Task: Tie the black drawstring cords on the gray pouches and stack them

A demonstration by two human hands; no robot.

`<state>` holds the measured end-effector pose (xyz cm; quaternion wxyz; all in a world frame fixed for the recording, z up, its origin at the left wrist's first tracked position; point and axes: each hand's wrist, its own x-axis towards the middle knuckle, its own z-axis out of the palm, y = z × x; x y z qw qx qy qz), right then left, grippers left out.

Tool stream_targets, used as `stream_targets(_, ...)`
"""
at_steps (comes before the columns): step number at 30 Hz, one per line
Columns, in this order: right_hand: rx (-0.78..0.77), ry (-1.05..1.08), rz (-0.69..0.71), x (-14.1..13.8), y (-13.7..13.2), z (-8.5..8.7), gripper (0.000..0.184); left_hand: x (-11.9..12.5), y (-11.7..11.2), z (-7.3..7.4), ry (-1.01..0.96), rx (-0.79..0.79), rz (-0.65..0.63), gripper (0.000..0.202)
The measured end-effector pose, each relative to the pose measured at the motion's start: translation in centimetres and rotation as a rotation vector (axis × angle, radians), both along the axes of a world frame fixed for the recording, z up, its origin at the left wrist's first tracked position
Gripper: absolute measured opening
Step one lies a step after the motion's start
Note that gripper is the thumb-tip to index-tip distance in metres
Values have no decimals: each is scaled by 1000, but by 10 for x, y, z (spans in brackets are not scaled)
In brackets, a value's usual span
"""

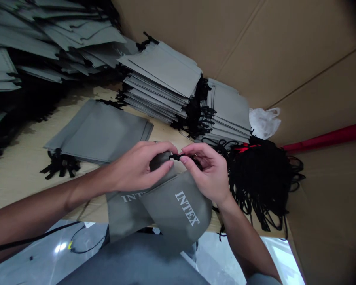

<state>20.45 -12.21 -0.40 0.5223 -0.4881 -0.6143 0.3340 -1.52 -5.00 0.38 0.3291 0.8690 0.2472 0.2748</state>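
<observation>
Left hand [145, 164] and right hand [208, 169] pinch a cord [176, 157], its tying apparently unfinished; stacked bags [166, 69] look corded; loose cords [259, 178] remain at the worktop's [6, 186] right edge.

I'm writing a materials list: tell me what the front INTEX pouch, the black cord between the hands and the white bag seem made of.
Front INTEX pouch: matte grey fabric or soft synthetic sheet, judging by its stitched edge.
Black cord: probably textile, dull and bunched knot-like.
White bag: likely thin plastic film, translucent, crinkled, faintly glossy.
</observation>
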Motion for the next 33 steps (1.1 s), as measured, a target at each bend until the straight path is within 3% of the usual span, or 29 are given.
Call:
stream_targets(3,13,-32,-7,0,-1,0,17,-1,0,-5,-67,18,30,31)
stream_targets(10,13,-76,39,0,-4,-1,21,0,0,-4,-182,38,116,13)
stream_targets(28,28,-90,19,-1,-4,1,19,-3,3,-6,-146,-64,30,20)
stream_targets(33,203,-308,-93,-5,-5,3,18,-1,3,-6,-99,-124,87,22)
